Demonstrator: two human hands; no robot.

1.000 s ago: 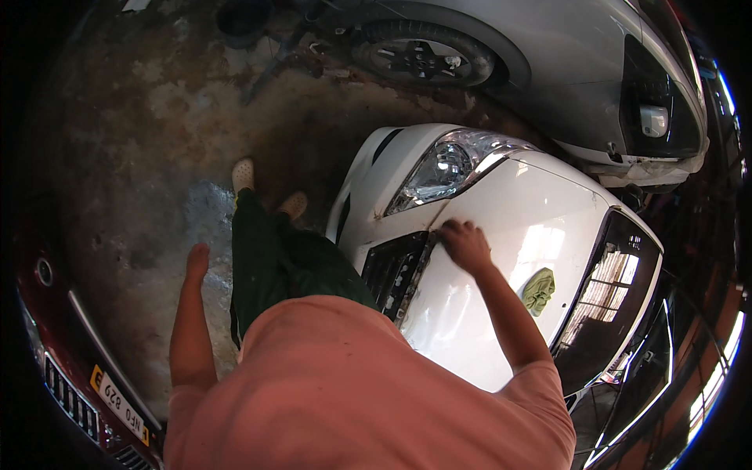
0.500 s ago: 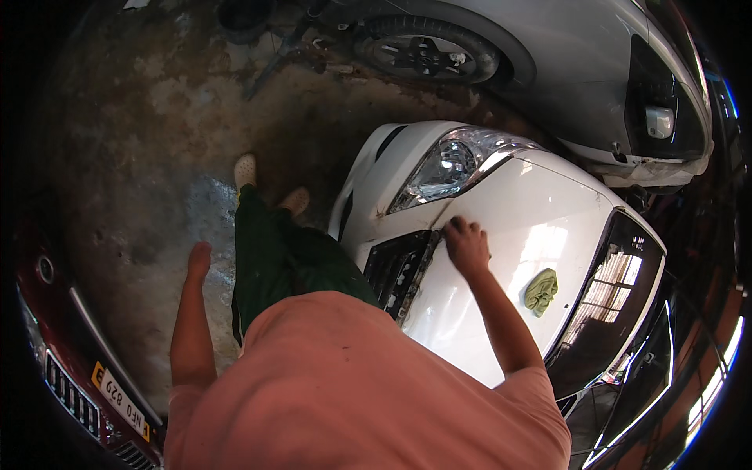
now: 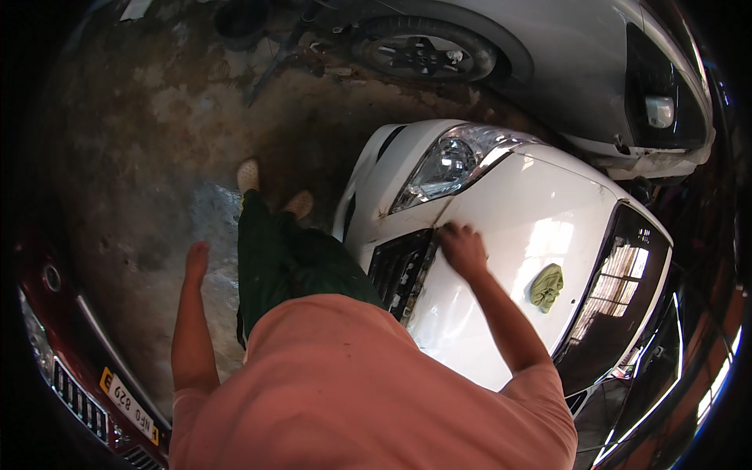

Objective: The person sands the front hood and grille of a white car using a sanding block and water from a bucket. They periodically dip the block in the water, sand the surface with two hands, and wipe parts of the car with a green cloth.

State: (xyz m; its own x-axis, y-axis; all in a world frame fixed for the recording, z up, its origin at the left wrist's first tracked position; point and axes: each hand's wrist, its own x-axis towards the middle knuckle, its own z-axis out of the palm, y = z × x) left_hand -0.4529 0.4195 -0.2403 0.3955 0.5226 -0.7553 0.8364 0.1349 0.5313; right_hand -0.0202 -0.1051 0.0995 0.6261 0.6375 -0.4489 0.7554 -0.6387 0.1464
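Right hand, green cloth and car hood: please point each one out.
Right hand (image 3: pixel 464 252): head view, back of the hand.
Green cloth (image 3: pixel 547 287): head view, middle of its folds.
Car hood (image 3: pixel 509 257): head view, bare white panel.

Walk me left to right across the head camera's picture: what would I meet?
Dark red car, left hand, pale clogs, black grille, right hand, crumpled green cloth, silver side mirror.

White hood (image 3: pixel 517 202); green cloth (image 3: pixel 547 287)
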